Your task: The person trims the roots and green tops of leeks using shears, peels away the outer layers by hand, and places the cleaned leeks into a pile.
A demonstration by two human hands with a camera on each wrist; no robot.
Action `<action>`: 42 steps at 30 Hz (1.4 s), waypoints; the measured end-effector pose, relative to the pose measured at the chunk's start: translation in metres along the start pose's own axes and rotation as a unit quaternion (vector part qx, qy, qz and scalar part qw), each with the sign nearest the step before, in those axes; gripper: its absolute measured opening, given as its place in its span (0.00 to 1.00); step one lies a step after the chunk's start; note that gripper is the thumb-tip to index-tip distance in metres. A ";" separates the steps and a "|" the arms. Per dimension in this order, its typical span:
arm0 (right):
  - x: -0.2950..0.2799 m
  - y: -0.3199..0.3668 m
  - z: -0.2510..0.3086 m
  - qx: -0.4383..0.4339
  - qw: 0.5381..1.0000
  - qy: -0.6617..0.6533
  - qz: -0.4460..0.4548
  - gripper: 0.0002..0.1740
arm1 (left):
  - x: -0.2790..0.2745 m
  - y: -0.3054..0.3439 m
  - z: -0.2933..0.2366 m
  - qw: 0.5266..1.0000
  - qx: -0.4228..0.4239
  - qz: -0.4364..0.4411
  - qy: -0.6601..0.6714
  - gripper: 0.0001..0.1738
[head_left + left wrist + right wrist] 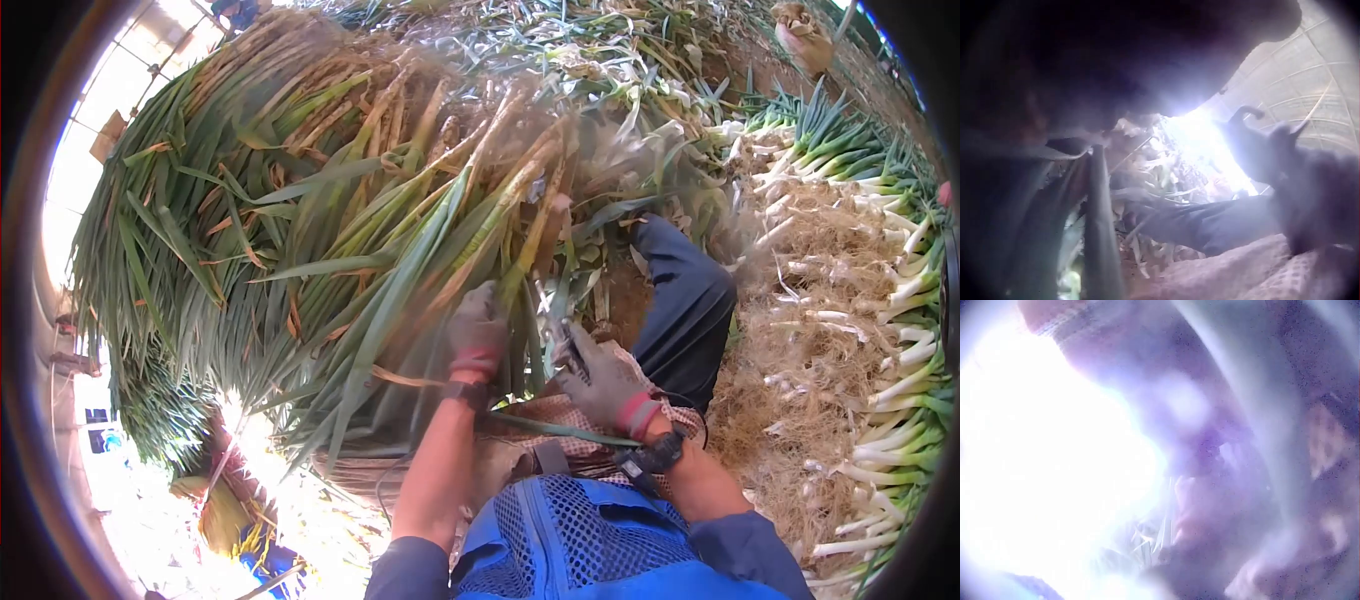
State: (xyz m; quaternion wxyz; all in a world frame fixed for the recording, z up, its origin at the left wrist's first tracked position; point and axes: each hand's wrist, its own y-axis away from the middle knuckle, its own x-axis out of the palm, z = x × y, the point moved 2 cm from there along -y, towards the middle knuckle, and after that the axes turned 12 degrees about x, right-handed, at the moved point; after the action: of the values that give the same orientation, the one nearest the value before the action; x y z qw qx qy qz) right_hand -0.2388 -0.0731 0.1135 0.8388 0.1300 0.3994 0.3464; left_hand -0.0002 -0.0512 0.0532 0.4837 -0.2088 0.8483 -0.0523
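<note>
My left hand, in a grey glove with a red cuff, is at the near edge of a large heap of leeks with long green and yellowing leaves. Its fingers grip leek leaves, and in the left wrist view a long leaf hangs below the dark hand. My gloved right hand curls round a dark-handled tool just to the right. A narrow shiny part rises beyond those fingers. One loose green leaf lies across my lap below. Glare and blur cover most of the right wrist view.
Rows of leeks with white stalks and bushy roots lie along the right. A bent leg in dark trousers stands between them and the heap. Stripped leaves litter the ground behind, and bright light floods the lower left.
</note>
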 end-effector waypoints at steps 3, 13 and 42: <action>0.014 -0.009 -0.007 -0.052 0.997 -0.045 -0.024 0.49 | -0.002 -0.010 0.002 0.999 0.017 -0.004 -0.042 0.15; -0.018 -0.105 -0.005 -0.023 0.989 -0.090 -0.112 0.35 | 0.007 -0.022 -0.013 0.967 -0.022 0.176 -0.181 0.27; -0.032 -0.005 -0.002 -0.044 0.975 -0.214 0.048 0.42 | -0.017 -0.048 -0.026 0.958 -0.186 0.200 0.091 0.21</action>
State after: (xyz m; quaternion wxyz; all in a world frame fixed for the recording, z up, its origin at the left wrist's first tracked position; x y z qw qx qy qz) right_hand -0.2520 -0.0985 0.1277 0.8921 0.1830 0.1878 0.3681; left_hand -0.0002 -0.0908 0.0943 0.3575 -0.1152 0.9080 0.1856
